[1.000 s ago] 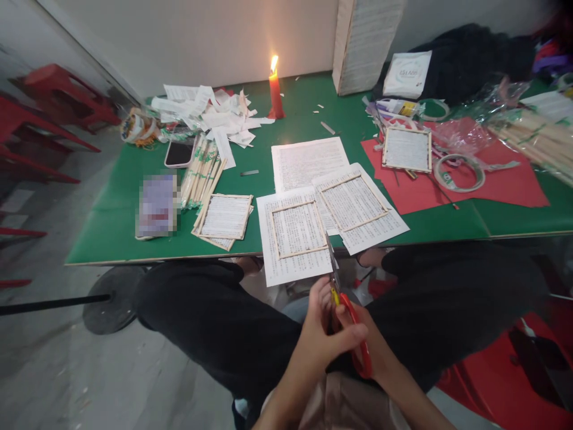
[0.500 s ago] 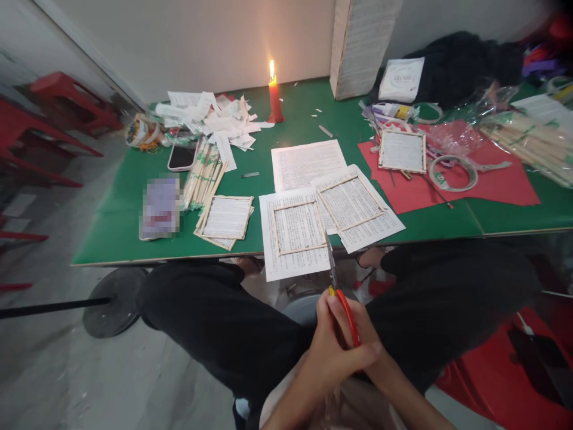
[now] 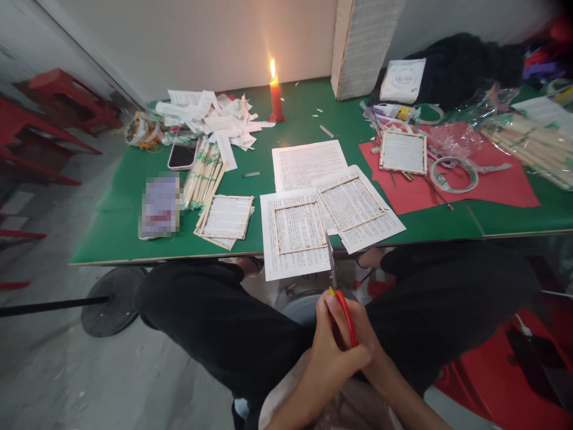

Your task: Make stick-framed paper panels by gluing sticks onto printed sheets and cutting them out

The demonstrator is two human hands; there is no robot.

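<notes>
Both my hands are together above my lap, closed around a pair of scissors (image 3: pixel 345 307) with red handles. Its blades point away from me, their tips at the right edge of a printed sheet (image 3: pixel 268 263) that overhangs the table. My left hand (image 3: pixel 329 340) lies in front, its thumb across my right hand (image 3: pixel 360 325), which is partly hidden behind it. On that sheet rests a square stick frame (image 3: pixel 276 230). A second stick frame (image 3: pixel 351 226) lies on another printed sheet (image 3: pixel 388 230) to the right.
A lit red candle (image 3: pixel 276 103) stands at the back of the green table (image 3: pixel 116 233). Paper scraps (image 3: pixel 224 116), bundled sticks (image 3: pixel 203 173) and small papered frames (image 3: pixel 226 216) lie left. Tape (image 3: pixel 453 190) and a papered frame (image 3: pixel 403 152) sit on red paper (image 3: pixel 505 188) at right.
The view has shifted very slightly. My hands and the scissors keep nearly the same place; the fingers of my hands have moved only a little.
</notes>
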